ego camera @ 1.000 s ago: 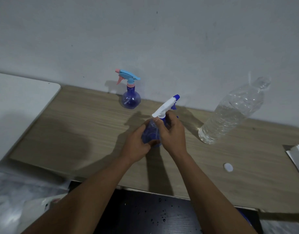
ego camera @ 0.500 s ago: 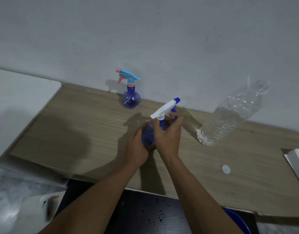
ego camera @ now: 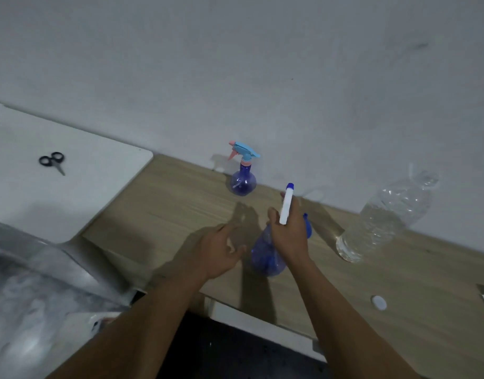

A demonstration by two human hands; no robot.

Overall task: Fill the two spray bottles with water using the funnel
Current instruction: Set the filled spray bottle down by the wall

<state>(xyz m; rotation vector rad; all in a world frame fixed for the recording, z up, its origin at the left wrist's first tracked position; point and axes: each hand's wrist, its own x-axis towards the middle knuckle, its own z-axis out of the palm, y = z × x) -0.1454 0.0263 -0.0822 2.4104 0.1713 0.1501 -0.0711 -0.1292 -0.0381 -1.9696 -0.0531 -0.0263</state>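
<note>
Our left hand (ego camera: pixel 217 251) has let go, open; our right hand (ego camera: pixel 289 231) grips the near spray bottle (ego camera: pixel 268 258); the water bottle (ego camera: pixel 383 222) is part-full

Black-handled scissors (ego camera: pixel 52 162) lie on the white board (ego camera: pixel 104 170); a white cap (ego camera: pixel 379 302) rests on the wooden table (ego camera: pixel 164 209).

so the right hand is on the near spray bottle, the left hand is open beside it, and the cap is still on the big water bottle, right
Not quite: the water bottle is uncapped; its white cap lies on the table. The head view shows it. The right hand grips the near spray bottle, and the left hand is open beside it.
</note>
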